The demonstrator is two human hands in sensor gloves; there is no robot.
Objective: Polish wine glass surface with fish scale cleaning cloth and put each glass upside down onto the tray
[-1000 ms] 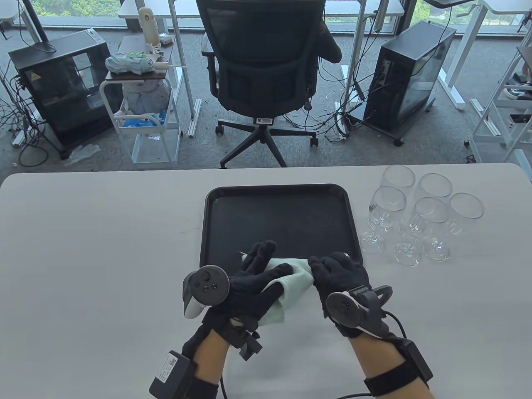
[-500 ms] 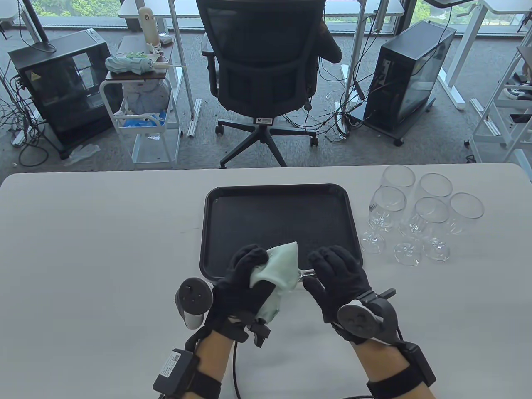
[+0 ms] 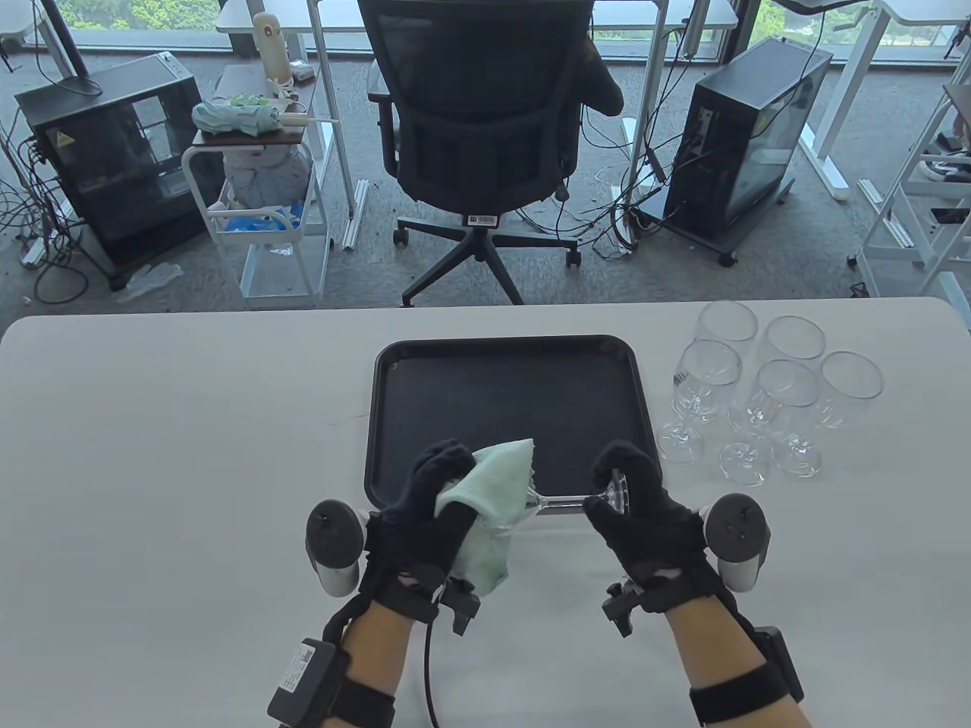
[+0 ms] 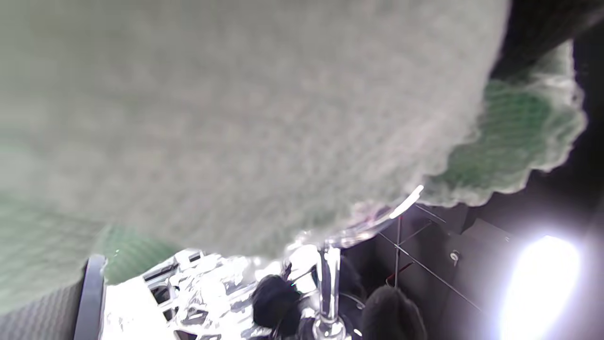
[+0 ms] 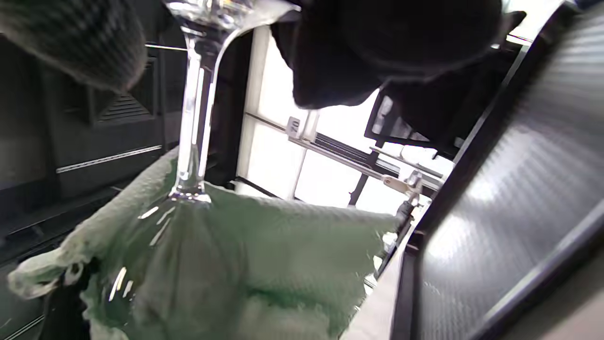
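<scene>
table view: on the white tabletop [image 3: 190,425] the black tray [image 3: 508,394] holds nothing. left hand [image 3: 425,516] grips the green cloth [image 3: 493,493] wrapped around the wine glass [image 3: 565,500] bowl; right hand [image 3: 645,516] pinches its foot, above the tray's near edge.

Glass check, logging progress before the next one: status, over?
Left hand grips cloth round the bowl. Right hand holds the glass by its foot, sideways over the tray edge. Tray bare; five glasses wait.

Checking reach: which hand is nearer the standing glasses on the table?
Right. The right hand, gripping the held glass's foot, is just below-left of the standing glasses; the left hand is farther left with the cloth.
</scene>
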